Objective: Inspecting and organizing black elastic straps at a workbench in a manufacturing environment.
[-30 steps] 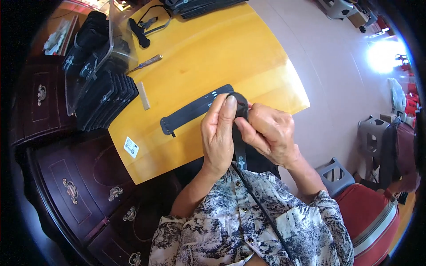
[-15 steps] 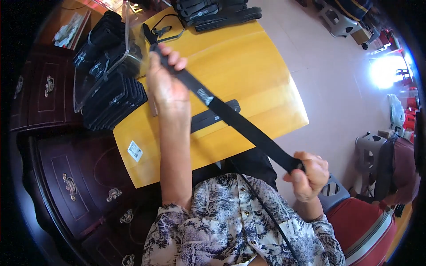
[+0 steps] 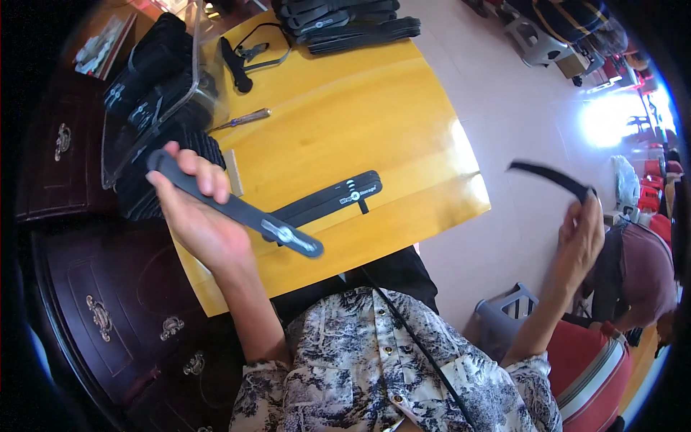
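My left hand [image 3: 198, 227] is closed on a dark strap [image 3: 252, 216] with a rounded end and pale print, held above the left side of the yellow table [image 3: 360, 122]. Out to the right, clear of the table edge, my right hand [image 3: 584, 234] pinches one end of a shorter-looking black strap [image 3: 548, 175] that curves up to the left. Between the hands, a flat black strap bundle [image 3: 324, 201] with white print lies on the table. A thin pointed tool with a brown handle [image 3: 252, 117] rests farther back.
A clear plastic bin [image 3: 194, 83] of black straps stands at the left. Stacked black straps [image 3: 338, 21] lie at the far edge, near a black strap with a buckle [image 3: 237, 68]. Dark wooden drawers [image 3: 101, 288] flank the table; a grey stool [image 3: 504, 317] and a person [image 3: 633, 266] are right.
The long strap stretched between my hands has come apart into two lengths, one in each hand. My left hand moved left and down; my right hand moved right and up.
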Demonstrator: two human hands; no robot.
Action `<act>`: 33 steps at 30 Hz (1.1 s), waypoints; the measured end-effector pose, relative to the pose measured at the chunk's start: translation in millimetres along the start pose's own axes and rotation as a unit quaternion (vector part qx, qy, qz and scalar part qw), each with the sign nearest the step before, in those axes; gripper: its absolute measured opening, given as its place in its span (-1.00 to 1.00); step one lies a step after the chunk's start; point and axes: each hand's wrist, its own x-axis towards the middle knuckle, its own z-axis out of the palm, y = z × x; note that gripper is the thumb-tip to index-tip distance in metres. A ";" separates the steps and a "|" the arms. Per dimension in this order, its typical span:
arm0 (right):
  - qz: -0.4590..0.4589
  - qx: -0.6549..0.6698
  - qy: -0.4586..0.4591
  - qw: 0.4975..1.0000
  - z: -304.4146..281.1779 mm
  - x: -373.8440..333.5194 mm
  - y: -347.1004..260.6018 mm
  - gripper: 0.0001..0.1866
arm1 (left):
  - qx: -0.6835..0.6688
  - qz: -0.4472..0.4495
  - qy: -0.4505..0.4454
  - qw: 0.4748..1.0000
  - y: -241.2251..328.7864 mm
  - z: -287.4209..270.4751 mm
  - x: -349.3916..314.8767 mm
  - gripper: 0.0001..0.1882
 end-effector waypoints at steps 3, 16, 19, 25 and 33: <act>-0.217 -0.188 -0.056 0.956 45.3 27.0 -0.1 -0.79 | -0.034 -0.124 -0.025 0.991 -19.5 3.7 -30.7 -0.52; -0.328 -0.250 -0.297 0.862 255.2 24.9 14.6 -0.73 | -0.041 -0.217 -0.030 0.975 -45.0 8.0 -99.4 -0.45; -0.313 -0.237 -0.312 0.865 275.3 20.8 14.5 -0.70 | -0.025 -0.219 -0.027 0.975 -45.2 8.0 -98.3 -0.46; -0.333 -0.201 -0.329 0.860 301.8 17.9 14.2 -0.70 | -0.031 -0.223 -0.046 0.973 -49.5 3.5 -102.4 -0.58; -0.290 -0.117 -0.336 0.888 294.7 6.5 3.1 -0.74 | -0.051 -0.229 -0.055 0.970 -50.1 3.9 -105.4 -0.65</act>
